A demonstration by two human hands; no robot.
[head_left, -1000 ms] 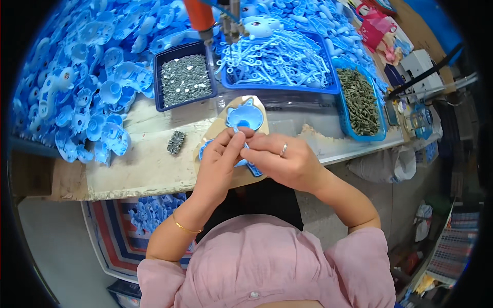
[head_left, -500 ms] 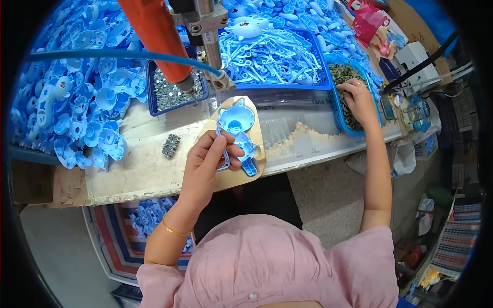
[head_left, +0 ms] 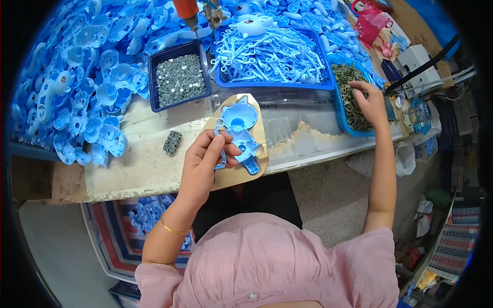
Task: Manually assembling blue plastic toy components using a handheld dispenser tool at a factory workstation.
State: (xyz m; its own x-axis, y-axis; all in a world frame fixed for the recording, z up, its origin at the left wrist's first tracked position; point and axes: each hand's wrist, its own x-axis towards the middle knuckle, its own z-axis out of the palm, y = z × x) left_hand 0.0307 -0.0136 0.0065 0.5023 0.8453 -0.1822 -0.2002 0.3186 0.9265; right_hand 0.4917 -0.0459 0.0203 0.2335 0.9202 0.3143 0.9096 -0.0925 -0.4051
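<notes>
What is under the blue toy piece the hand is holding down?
A tan wooden board lies under the blue toy shell, on the workbench. The left hand covers the shell's left edge, so that part stays hidden.

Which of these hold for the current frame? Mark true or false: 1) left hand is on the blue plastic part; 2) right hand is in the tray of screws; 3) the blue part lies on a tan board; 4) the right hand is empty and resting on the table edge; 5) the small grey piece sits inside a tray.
1) The left hand is on the blue plastic part. True.
2) The right hand is in the tray of screws. False: it reaches into the bin of dark green pieces on the right.
3) The blue plastic part lies on a tan board. True.
4) The right hand rests on the table edge. False: it is over the bin.
5) The small grey piece sits inside a tray. False: it lies loose on the table.
</notes>
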